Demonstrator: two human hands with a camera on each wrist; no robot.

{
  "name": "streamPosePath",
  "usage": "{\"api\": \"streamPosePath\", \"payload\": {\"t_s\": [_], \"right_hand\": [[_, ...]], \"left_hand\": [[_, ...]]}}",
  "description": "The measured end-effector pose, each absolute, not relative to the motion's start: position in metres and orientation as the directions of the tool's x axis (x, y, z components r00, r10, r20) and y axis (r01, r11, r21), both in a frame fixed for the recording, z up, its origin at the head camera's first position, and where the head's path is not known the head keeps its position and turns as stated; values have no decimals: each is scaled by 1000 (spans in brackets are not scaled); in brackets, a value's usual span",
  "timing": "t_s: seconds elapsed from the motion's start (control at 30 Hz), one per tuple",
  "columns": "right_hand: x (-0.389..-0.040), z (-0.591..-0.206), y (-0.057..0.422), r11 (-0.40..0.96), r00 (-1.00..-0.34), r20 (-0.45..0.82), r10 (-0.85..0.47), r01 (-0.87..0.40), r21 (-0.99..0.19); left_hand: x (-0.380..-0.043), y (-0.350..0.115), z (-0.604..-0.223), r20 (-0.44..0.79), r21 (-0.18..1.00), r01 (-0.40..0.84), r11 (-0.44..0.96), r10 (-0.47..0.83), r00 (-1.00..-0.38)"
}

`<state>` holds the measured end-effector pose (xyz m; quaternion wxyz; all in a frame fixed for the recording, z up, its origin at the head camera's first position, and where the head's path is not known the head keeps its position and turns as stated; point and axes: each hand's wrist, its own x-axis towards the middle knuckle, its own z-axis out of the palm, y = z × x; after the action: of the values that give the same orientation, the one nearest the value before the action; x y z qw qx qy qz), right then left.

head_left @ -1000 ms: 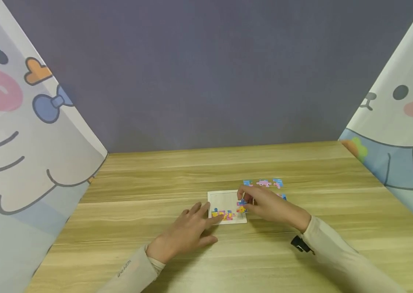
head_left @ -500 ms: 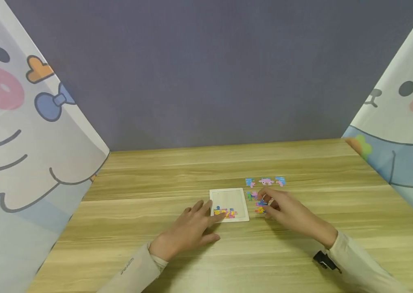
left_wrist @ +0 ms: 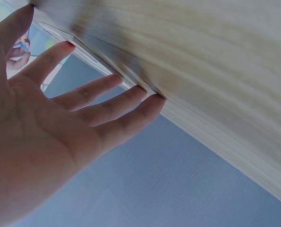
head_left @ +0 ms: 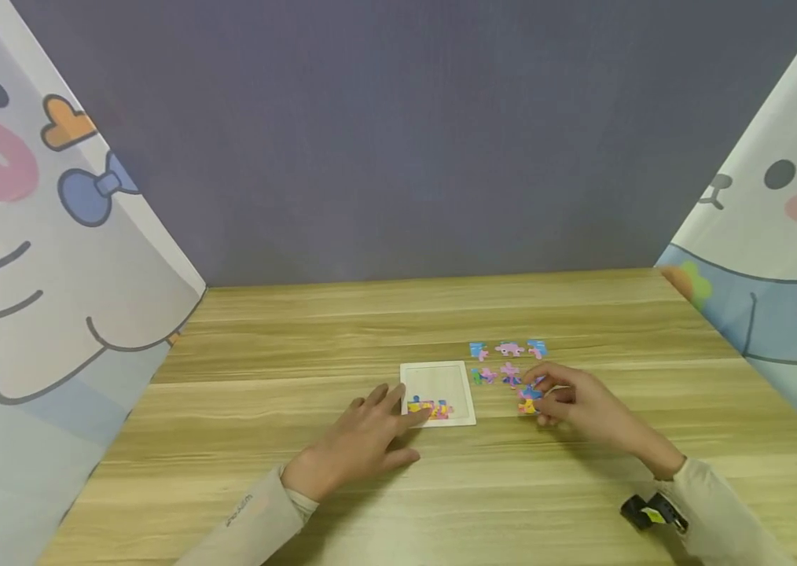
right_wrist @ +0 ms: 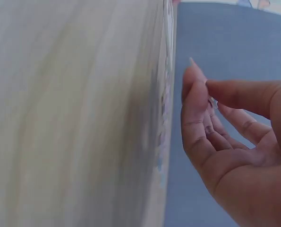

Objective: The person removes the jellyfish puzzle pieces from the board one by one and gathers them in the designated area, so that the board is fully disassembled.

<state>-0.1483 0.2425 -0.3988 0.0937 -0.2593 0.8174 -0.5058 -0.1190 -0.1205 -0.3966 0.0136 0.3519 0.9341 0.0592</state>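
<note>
A square white puzzle tray lies on the wooden table, with a few joined yellow, pink and blue pieces along its near edge. My left hand rests at the tray's near left corner, its index fingertip on those pieces. In the left wrist view its fingers are spread and fairly straight. To the right of the tray, my right hand pinches a blue and yellow jigsaw piece between thumb and fingers. The right wrist view shows the thumb meeting the index finger, and the piece is mostly hidden there.
Loose jigsaw pieces lie right of the tray: a back row with a pink one in its middle, and a nearer row with a green and pink one. A dark panel rises behind the table, with printed cartoon panels either side.
My right hand has carried the blue and yellow jigsaw piece from the tray's right side rightward, past the loose pieces. My left hand keeps its place on the tray.
</note>
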Motion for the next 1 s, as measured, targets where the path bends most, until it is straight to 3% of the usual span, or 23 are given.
{"api": "streamPosePath", "payload": {"t_s": [0.17, 0.4, 1.0], "right_hand": [[-155, -405, 254, 300, -851, 56, -522, -245, -922], [-157, -405, 261, 354, -878, -20, -479, -173, -919], [-156, -404, 264, 605, -926, 47, -375, -283, -744]], "left_hand": [[-119, -122, -397, 14, 114, 658, 744, 661, -750], [-120, -122, -398, 28, 115, 663, 739, 665, -746], [-119, -121, -397, 38, 95, 670, 736, 670, -741]]}}
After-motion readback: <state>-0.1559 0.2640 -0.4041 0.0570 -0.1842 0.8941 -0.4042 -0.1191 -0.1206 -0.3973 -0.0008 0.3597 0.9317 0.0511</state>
